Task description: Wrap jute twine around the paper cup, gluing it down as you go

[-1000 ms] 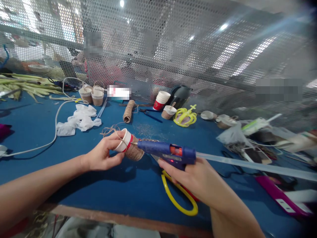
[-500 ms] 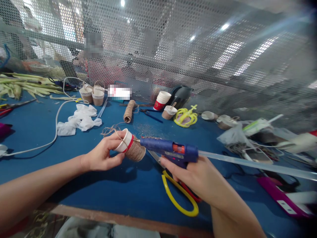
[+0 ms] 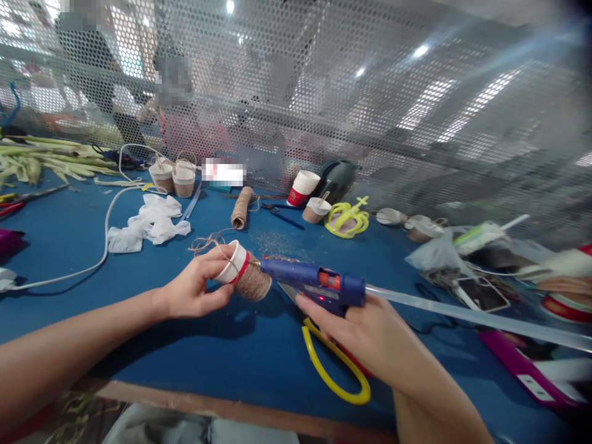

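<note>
Tilted on its side, a paper cup [image 3: 227,271] with a red band has brown twine [image 3: 253,282] wound round its lower part. My left hand [image 3: 206,282] grips it at the white rim, fingers and thumb around it, with loose twine ends trailing above. A blue glue gun [image 3: 314,280] is held in my right hand [image 3: 365,327]. The gun's nozzle points left, at or very near the twine beside the red band. A long clear glue stick [image 3: 430,305] sticks out of its back. Beneath my right hand lie scissors [image 3: 335,370] with yellow and red handles, partly covered.
A twine spool [image 3: 241,208], pliers [image 3: 283,216], stacked cups [image 3: 303,188] and a yellow crown-shaped piece [image 3: 346,219] stand farther back. White crumpled pieces [image 3: 150,225] and a white cable [image 3: 108,234] lie left. On the right are a purple power strip [image 3: 522,367] and another person's hand [image 3: 567,285].
The glue gun has shifted slightly left and its rear end has dipped; its red light now shows. Another person's hand with a red-and-white cup has come into view at right. My left hand is nearly still.
</note>
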`<state>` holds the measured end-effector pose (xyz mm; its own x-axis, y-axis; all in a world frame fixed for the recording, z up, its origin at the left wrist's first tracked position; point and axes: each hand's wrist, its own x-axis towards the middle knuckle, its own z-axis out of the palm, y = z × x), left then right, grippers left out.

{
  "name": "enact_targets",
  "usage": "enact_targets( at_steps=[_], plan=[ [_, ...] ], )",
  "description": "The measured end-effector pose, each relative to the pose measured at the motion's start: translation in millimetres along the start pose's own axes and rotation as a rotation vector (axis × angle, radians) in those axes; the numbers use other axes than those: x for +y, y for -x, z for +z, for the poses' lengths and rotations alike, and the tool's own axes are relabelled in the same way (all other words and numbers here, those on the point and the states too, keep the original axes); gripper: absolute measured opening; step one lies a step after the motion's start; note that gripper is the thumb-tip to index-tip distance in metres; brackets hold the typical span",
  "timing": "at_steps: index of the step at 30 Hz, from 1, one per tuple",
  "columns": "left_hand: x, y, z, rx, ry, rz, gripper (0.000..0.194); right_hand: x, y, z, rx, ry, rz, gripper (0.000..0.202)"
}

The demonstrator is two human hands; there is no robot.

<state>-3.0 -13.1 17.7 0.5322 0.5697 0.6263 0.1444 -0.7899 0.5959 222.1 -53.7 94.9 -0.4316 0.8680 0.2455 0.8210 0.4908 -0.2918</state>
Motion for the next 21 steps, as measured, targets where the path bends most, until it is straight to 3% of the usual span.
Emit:
enact_targets(
  at_steps=[21],
  plan=[
    [0, 0, 1.0, 0.005, -0.028, -0.015, 0.012, 6, 4, 9, -0.039, 0.078, -0.04, 0.028]
  ],
)
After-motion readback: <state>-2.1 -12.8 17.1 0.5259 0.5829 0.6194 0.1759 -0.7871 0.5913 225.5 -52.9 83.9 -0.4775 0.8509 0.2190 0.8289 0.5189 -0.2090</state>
